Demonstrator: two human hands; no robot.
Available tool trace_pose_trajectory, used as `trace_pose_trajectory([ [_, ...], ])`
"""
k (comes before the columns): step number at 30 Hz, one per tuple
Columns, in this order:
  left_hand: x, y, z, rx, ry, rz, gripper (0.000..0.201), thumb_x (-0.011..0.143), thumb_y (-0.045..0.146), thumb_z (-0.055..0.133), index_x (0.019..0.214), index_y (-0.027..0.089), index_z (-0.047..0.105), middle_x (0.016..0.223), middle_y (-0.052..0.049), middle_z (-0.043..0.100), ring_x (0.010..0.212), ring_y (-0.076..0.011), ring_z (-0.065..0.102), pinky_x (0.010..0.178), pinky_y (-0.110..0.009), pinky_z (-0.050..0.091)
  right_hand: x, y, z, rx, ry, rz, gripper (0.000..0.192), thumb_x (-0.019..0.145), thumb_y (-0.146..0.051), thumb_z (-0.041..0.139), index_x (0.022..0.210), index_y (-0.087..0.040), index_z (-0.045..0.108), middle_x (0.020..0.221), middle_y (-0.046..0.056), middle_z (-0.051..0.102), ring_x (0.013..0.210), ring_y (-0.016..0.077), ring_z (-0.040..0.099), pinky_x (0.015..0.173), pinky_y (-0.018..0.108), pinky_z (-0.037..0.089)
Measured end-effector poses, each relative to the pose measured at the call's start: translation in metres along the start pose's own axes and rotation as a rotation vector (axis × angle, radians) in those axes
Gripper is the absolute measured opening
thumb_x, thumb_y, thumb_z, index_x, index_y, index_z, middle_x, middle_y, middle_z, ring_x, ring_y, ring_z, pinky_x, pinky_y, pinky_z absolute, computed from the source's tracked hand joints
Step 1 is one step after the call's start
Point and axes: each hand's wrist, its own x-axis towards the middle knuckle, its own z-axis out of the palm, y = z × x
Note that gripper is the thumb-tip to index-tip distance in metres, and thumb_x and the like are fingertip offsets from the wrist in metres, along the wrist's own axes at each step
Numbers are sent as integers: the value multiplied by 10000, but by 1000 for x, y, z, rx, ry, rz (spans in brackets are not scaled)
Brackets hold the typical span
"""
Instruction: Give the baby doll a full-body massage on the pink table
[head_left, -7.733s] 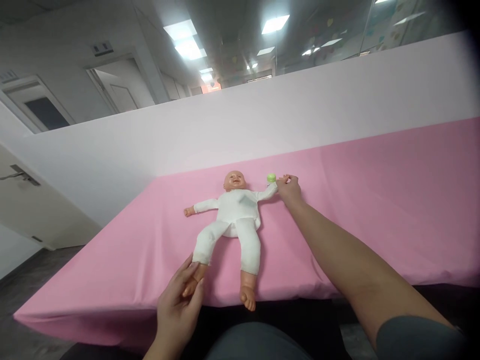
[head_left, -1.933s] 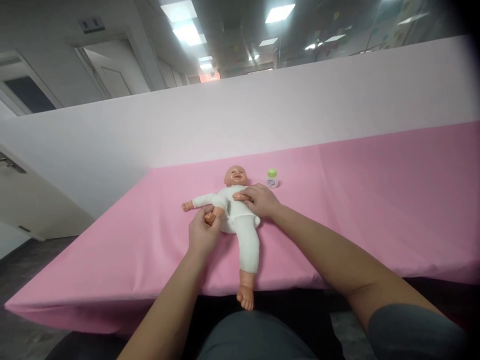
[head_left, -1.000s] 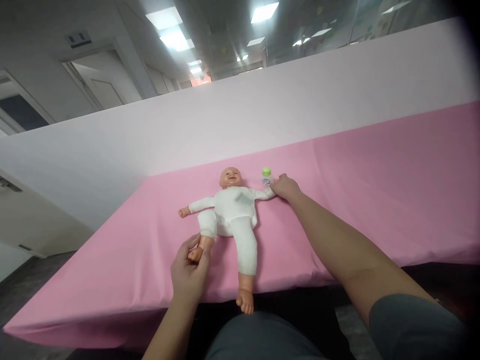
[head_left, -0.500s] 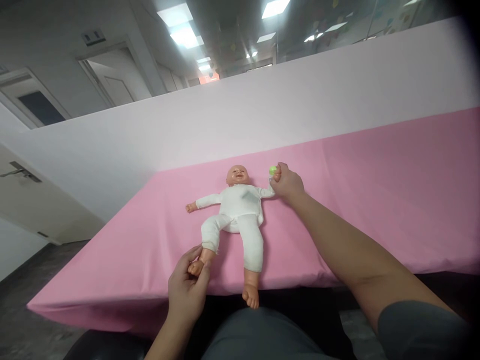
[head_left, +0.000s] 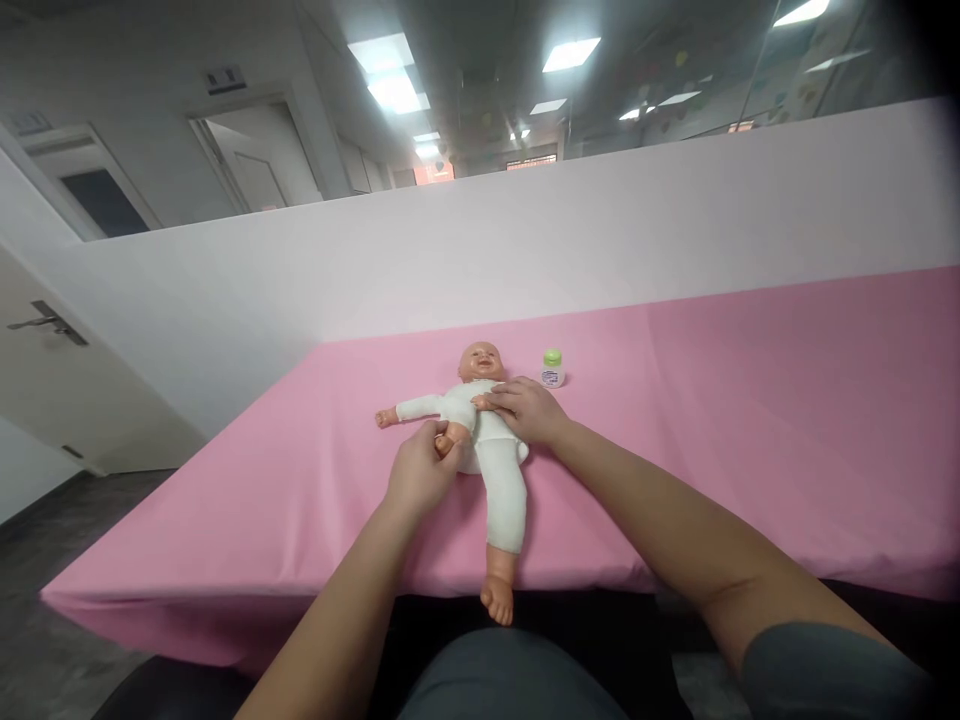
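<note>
A baby doll (head_left: pixel 491 445) in a white bodysuit lies face-up on a table covered with a pink tablecloth (head_left: pixel 750 420), head toward the far side. One leg extends straight toward the near edge, with its bare foot hanging over that edge. The other leg is folded up against the torso.

The left hand (head_left: pixel 420 470) is closed around the foot of the folded leg and holds it close to the doll's belly. The right hand (head_left: pixel 525 410) lies palm-down on the doll's chest with fingers extended and relaxed; it grasps nothing. One doll arm stretches out sideways on the cloth; the other is hidden under the right hand.

A small bottle with a green cap (head_left: pixel 553 368) stands upright on the cloth, just beside the doll's head and near the right hand, not touching either. A pale partition wall (head_left: pixel 600 230) rises behind the table.
</note>
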Motion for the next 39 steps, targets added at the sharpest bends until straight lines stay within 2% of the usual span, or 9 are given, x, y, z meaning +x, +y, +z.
trace_pose_trajectory([
  [5,14,9,7,90,-56,-26,231,939,422,593,992,214,678,835,-41,745,747,-225,689,628,-320,426,0,2,-1,3,-50,12,265,1029,-304,601,1196,-339,804,1134,45,794,1039,243,701,959,413,503],
  [11,8,5,7,-7,21,-10,297,896,385,646,1139,226,710,948,-33,778,856,-229,723,719,-328,508,0,-1,-10,165,-41,145,262,1007,-321,630,1217,-342,785,1152,25,798,1092,244,706,1007,419,511],
  [17,-30,-15,4,-285,168,-58,535,843,458,746,1322,228,686,1166,-74,777,993,-251,746,863,-379,602,-8,16,-24,364,222,541,483,939,-471,678,1374,-263,653,1151,63,783,1012,231,734,909,371,587],
  [20,-55,-24,3,-292,269,-78,623,833,483,765,1392,236,645,1233,-88,756,986,-249,744,865,-390,615,-9,34,-29,376,328,743,628,938,-540,650,1463,-217,531,1104,78,783,958,215,737,910,360,586],
  [23,-76,-31,1,-238,341,-76,663,798,504,793,1388,241,645,1306,-92,724,951,-235,730,840,-379,617,-13,56,-32,396,356,924,710,936,-518,634,1538,-208,422,1188,96,760,983,213,736,877,334,585],
  [28,-102,-34,-8,-164,323,-137,633,800,512,782,1353,230,657,1138,-74,751,838,-200,697,795,-352,604,-28,92,-38,402,282,1169,777,851,-347,683,1565,-234,400,1319,119,695,1031,228,719,801,306,579],
  [31,-111,-36,-15,-137,304,-104,558,821,482,764,1315,237,675,1168,-78,738,915,-215,703,865,-363,594,-36,104,-40,414,219,1245,824,775,-293,718,1542,-214,428,1354,146,666,964,229,720,759,317,576],
  [36,-122,-46,-21,-100,302,-61,470,820,447,766,1249,264,705,1225,-79,728,1049,-256,702,951,-393,577,-43,109,-50,261,-66,1319,813,739,-497,782,1450,-186,538,1244,180,703,910,309,720,718,398,563],
  [39,-124,-52,-22,-82,290,-72,467,824,441,765,1254,268,705,1198,-73,736,1041,-250,703,945,-386,578,-43,109,-54,190,-183,1314,655,754,-543,769,1280,-171,654,1072,174,743,867,328,726,711,413,549],
])
